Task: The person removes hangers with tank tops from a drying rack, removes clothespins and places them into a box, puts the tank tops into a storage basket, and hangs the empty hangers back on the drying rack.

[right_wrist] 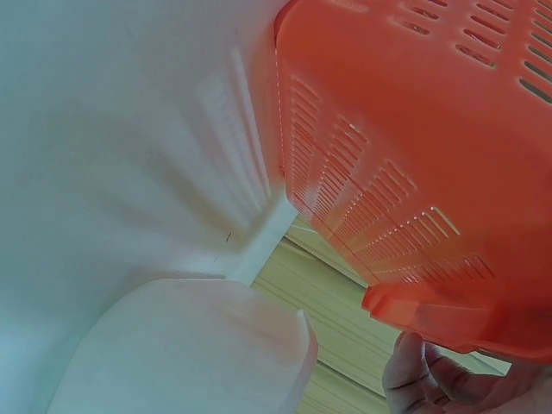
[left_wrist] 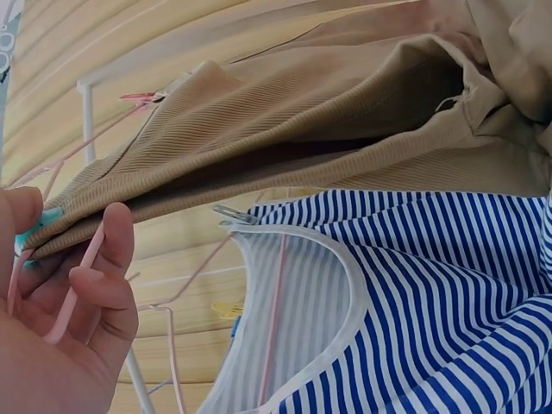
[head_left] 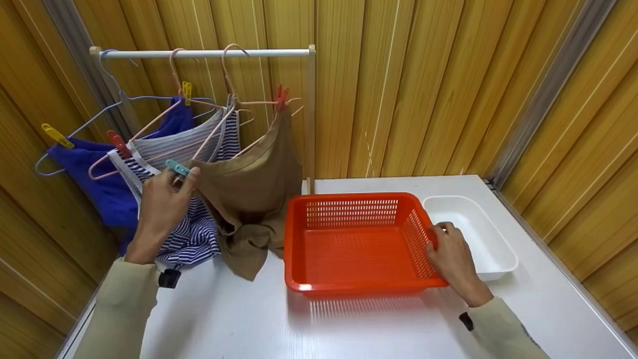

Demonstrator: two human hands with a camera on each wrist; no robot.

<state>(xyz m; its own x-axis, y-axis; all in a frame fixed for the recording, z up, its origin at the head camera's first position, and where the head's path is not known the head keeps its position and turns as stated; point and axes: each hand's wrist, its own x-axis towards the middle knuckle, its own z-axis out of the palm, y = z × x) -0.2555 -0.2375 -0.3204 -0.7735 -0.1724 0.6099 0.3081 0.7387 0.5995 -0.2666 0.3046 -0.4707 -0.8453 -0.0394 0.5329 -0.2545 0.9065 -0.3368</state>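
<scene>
My left hand (head_left: 164, 202) pinches a teal clothespin (head_left: 177, 168) at the near shoulder of a brown ribbed top (head_left: 244, 184). That top hangs on a pink hanger (head_left: 259, 102), and a red clothespin (head_left: 281, 97) grips its far shoulder. In the left wrist view, fingers (left_wrist: 112, 297) of this hand curl by the hanger's end, close to the brown fabric (left_wrist: 259, 129). My right hand (head_left: 453, 257) grips the right rim of a red perforated basket (head_left: 359, 286), whose inside shows no items. The right wrist view shows the basket's slotted side (right_wrist: 371, 190) above the fingers.
On the white rail (head_left: 199, 53) also hang a blue-and-white striped top (head_left: 192, 232) and a blue garment (head_left: 94, 169), both with clothespins. A white tray (head_left: 473, 229) stands right of the basket on the white table (head_left: 234, 319). Wood-patterned walls (head_left: 398, 99) enclose the table.
</scene>
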